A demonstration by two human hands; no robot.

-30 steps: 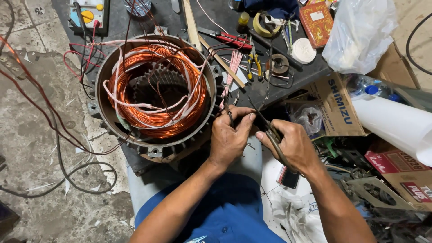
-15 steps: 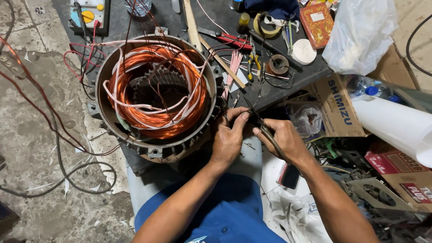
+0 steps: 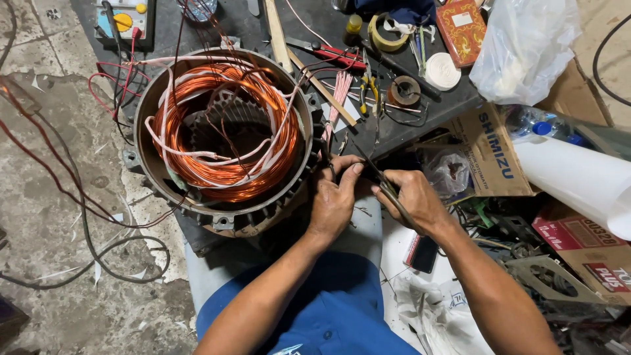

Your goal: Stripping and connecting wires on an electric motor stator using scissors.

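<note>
Left hand (image 3: 335, 197) pinches a thin wire at the motor housing (image 3: 148, 125), right hand (image 3: 414, 197) grips a slim tool (image 3: 388, 187); copper coils (image 3: 223, 125) look seated, loose lead ends apparently left.

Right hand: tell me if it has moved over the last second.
Yes, slightly. The right hand has drawn in leftward toward the left hand and the round motor shell, which kept its place in view.
</note>
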